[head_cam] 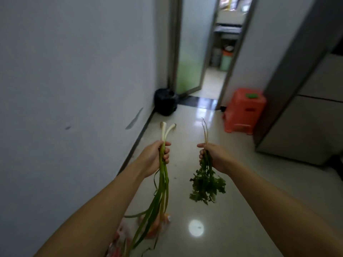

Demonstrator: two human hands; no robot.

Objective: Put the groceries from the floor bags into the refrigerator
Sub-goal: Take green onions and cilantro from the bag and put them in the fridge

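The left hand (pixel 157 157) wraps its grip round the spring onions (pixel 162 175); the right hand (pixel 213 157) clasps the coriander (pixel 207 186), roots up so leaves hang clear above the floor (pixel 232 191), the refrigerator (pixel 304 115) near the floor's right edge.

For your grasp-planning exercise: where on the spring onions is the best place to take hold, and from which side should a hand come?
Grip the spring onions on the firm pale stalk just below the white bulbs, as the left hand does, coming from the side to wrap round it. The long green leaves hang limp and would probably bend or tear.
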